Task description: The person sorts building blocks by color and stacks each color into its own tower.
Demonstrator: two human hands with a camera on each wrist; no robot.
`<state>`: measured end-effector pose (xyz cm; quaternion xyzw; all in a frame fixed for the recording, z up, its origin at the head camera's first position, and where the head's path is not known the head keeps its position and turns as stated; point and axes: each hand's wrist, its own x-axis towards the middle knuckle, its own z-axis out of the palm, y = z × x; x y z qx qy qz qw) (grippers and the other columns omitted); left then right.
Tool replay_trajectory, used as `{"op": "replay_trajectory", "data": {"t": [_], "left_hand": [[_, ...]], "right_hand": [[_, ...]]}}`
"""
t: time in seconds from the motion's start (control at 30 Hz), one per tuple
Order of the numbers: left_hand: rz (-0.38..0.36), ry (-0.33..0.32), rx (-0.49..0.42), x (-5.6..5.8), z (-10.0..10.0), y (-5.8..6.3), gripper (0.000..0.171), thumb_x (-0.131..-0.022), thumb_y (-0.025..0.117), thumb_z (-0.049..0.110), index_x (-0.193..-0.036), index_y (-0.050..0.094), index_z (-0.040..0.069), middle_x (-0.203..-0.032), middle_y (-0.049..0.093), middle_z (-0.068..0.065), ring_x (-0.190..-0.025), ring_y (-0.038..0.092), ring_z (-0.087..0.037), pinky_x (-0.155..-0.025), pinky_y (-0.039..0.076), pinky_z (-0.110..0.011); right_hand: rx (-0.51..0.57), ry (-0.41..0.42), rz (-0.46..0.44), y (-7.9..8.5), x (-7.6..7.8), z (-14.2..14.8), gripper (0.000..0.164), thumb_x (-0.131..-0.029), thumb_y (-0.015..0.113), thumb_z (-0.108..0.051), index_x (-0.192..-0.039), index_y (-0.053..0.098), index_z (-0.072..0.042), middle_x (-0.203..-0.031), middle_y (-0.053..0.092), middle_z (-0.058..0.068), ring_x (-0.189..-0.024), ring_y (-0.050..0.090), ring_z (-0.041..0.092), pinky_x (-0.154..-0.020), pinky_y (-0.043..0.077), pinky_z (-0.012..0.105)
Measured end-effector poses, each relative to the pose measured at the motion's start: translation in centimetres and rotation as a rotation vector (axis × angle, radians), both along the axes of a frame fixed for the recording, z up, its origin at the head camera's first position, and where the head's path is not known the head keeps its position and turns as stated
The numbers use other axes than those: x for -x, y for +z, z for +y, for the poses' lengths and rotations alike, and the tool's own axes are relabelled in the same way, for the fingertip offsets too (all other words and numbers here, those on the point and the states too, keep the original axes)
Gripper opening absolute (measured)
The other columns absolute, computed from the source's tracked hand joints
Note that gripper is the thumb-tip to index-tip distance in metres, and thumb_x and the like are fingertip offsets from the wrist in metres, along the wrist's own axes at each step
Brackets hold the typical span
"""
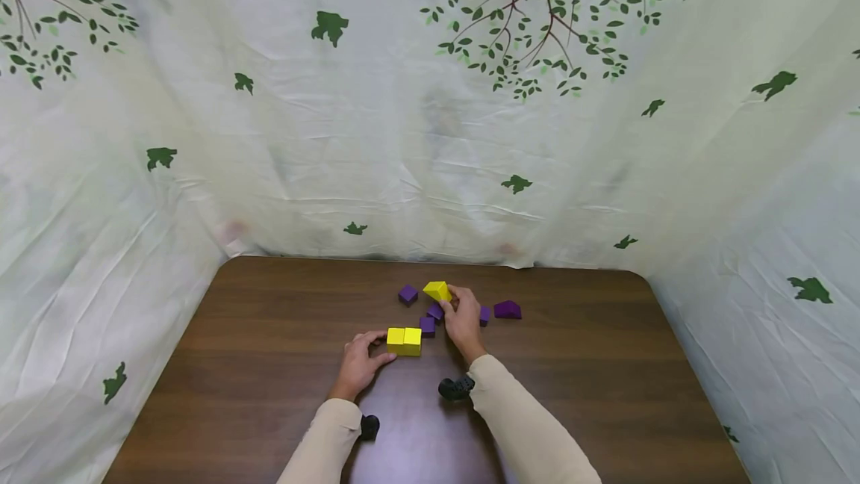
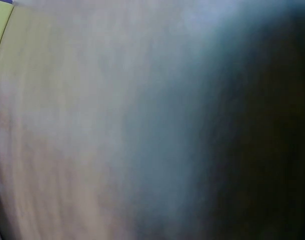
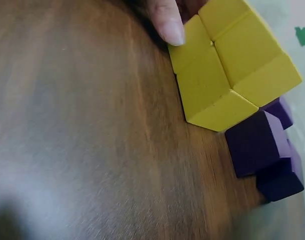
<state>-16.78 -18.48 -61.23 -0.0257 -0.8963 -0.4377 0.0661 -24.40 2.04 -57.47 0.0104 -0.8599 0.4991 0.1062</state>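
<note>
Yellow blocks (image 1: 404, 342) stand together in a compact stack near the middle of the table. My left hand (image 1: 358, 364) holds the stack's left side, thumb at the front and fingers toward the back. In the right wrist view that thumb lies against the yellow blocks (image 3: 207, 75). Farther back, my right hand (image 1: 463, 322) pinches a yellow block with a slanted side (image 1: 437, 290) between thumb and fingers. A purple block (image 1: 427, 327) sits at the stack's right side, with another purple block (image 1: 435, 312) just behind it. The left wrist view is mostly blurred.
One purple block (image 1: 407, 295) lies behind the stack. To the right of my right hand are a partly hidden purple block (image 1: 484, 316) and a longer purple piece with sloped ends (image 1: 507, 310). A leaf-patterned cloth (image 1: 403, 170) hangs along the brown table's (image 1: 269, 334) back edge.
</note>
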Motion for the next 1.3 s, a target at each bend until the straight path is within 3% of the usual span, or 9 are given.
{"op": "replay_trajectory", "data": {"t": [0.33,0.73,1.3], "left_hand": [[-0.027,-0.001,-0.004,-0.1,0.0,0.1,0.039,-0.076,0.082,0.014,-0.11,0.068,0.001,-0.096,0.065,-0.01,-0.094,0.056,-0.029,-0.094,0.035,-0.051],[-0.029,-0.003,0.011,0.0,0.0,0.3,0.039,-0.076,0.081,0.014,-0.111,0.068,0.001,-0.096,0.065,-0.011,-0.095,0.056,-0.031,-0.091,0.034,-0.05],[-0.09,-0.006,-0.015,0.0,0.0,0.5,0.04,-0.078,0.08,0.014,-0.114,0.067,0.001,-0.103,0.066,-0.013,-0.101,0.055,-0.032,-0.096,0.03,-0.052]], "right_hand": [[-0.004,0.069,0.098,0.3,-1.9,0.9,0.03,-0.086,0.069,0.002,-0.115,0.065,0.006,-0.108,0.063,0.019,-0.092,0.063,0.032,-0.083,0.052,0.043],[-0.04,0.141,0.112,0.9,-4.2,0.9,0.032,-0.087,0.069,-0.001,-0.117,0.065,0.004,-0.108,0.064,0.014,-0.092,0.063,0.026,-0.084,0.052,0.037],[-0.174,0.366,0.187,1.6,-5.9,0.0,0.033,-0.091,0.066,-0.008,-0.122,0.063,0.002,-0.113,0.061,0.012,-0.099,0.061,0.026,-0.088,0.05,0.036]]}}
